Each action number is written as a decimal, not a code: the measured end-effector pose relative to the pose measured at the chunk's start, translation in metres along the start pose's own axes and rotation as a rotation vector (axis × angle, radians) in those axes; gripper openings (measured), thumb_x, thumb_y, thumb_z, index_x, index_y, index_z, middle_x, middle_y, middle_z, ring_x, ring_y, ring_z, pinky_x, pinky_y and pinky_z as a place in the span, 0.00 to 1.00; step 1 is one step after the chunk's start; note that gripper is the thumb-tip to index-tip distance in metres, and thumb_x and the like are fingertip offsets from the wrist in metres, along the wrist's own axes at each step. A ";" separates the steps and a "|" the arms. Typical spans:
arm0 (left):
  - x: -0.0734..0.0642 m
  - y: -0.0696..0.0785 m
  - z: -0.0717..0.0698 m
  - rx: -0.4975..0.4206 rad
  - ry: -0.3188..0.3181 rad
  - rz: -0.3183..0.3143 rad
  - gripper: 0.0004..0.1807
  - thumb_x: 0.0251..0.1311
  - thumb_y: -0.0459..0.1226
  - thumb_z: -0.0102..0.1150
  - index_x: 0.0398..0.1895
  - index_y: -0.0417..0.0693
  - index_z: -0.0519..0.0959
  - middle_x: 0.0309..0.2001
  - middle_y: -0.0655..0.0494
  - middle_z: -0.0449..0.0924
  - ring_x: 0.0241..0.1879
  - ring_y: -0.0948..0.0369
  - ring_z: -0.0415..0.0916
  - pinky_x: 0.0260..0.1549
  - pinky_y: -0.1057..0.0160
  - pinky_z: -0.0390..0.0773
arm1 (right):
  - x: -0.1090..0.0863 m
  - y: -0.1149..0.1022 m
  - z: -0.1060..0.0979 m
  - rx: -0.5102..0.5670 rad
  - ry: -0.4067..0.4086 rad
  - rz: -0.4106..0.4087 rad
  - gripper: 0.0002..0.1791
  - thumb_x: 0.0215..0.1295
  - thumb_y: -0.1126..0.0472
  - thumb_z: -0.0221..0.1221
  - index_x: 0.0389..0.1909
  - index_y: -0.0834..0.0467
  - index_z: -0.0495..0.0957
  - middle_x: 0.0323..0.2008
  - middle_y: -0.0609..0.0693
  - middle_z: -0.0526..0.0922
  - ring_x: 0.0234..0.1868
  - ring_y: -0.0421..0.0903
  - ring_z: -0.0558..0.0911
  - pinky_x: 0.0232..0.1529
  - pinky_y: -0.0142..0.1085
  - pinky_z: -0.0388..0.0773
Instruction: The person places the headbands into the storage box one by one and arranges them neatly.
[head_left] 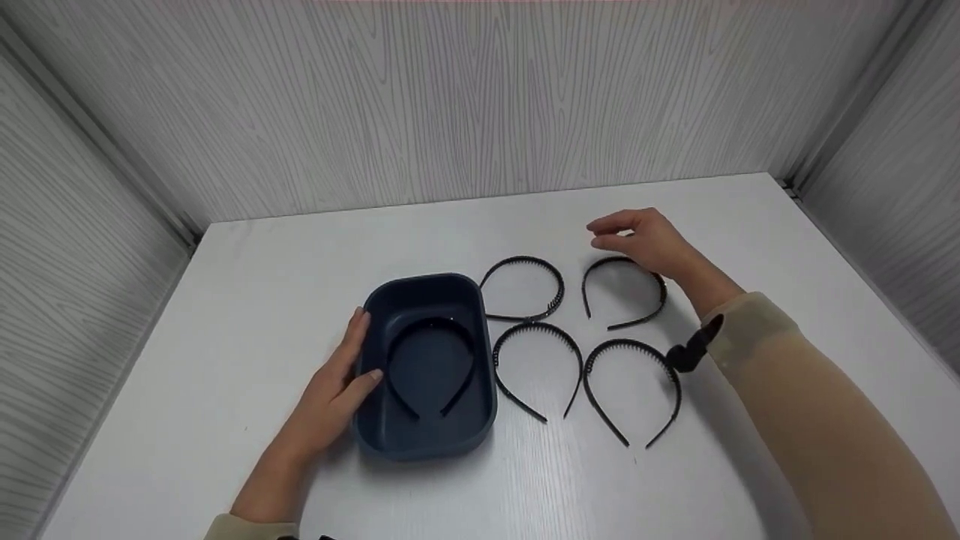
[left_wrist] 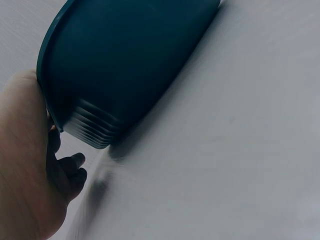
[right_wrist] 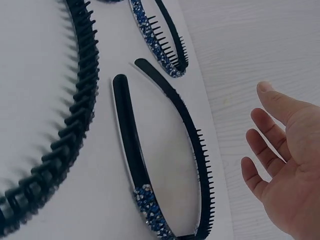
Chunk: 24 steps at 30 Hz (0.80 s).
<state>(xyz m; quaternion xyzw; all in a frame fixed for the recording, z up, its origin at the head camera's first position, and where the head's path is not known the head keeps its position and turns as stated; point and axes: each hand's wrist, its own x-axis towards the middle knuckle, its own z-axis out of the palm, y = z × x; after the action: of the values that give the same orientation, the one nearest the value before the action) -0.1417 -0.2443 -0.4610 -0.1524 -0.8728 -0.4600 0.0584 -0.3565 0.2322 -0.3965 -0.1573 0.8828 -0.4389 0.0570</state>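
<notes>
My left hand (head_left: 330,394) holds the left rim of a dark blue plastic box (head_left: 484,390), thumb over the edge and fingers along the outer wall. A black toothed headband (head_left: 470,360) lies inside the box. Over the back right headband (head_left: 661,296) hovers my right hand (head_left: 649,244), its fingers relaxed and nothing in them. Seen from the right wrist, blue and silver glitter covers part of a headband (right_wrist: 150,212), and the hand (right_wrist: 290,160) is apart from it. In the left wrist view the box (left_wrist: 120,60) shows its ribbed outer wall; some of the left fingers are hidden behind it.
To the right of the box lie more black headbands: one at the back (head_left: 561,289), one in front of it (head_left: 578,360) and one at front right (head_left: 678,394). The white table (head_left: 300,255) meets wood-grain panels (head_left: 465,97) at the back and sides.
</notes>
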 end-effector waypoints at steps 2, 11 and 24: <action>0.000 0.001 0.001 0.000 -0.001 -0.002 0.41 0.80 0.42 0.54 0.88 0.57 0.46 0.87 0.54 0.40 0.85 0.58 0.38 0.76 0.72 0.40 | 0.000 0.007 -0.001 -0.019 0.004 0.015 0.22 0.75 0.50 0.67 0.64 0.55 0.85 0.63 0.53 0.84 0.66 0.51 0.78 0.63 0.50 0.73; 0.003 0.002 0.003 0.007 -0.007 0.001 0.41 0.80 0.43 0.53 0.88 0.55 0.46 0.87 0.54 0.40 0.85 0.57 0.39 0.76 0.72 0.39 | -0.001 0.029 -0.004 -0.080 0.004 0.067 0.22 0.75 0.50 0.67 0.65 0.54 0.85 0.66 0.54 0.81 0.72 0.54 0.72 0.69 0.53 0.68; 0.005 0.002 0.002 0.003 0.000 0.001 0.41 0.80 0.41 0.54 0.88 0.55 0.46 0.87 0.55 0.40 0.85 0.58 0.39 0.76 0.72 0.39 | 0.001 0.039 -0.006 -0.036 -0.045 0.136 0.23 0.74 0.50 0.67 0.66 0.53 0.84 0.67 0.54 0.80 0.69 0.50 0.74 0.68 0.49 0.68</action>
<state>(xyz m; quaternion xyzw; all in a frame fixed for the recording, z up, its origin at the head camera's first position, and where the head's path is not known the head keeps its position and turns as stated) -0.1456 -0.2403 -0.4591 -0.1530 -0.8734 -0.4586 0.0589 -0.3675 0.2581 -0.4236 -0.1077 0.8978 -0.4143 0.1038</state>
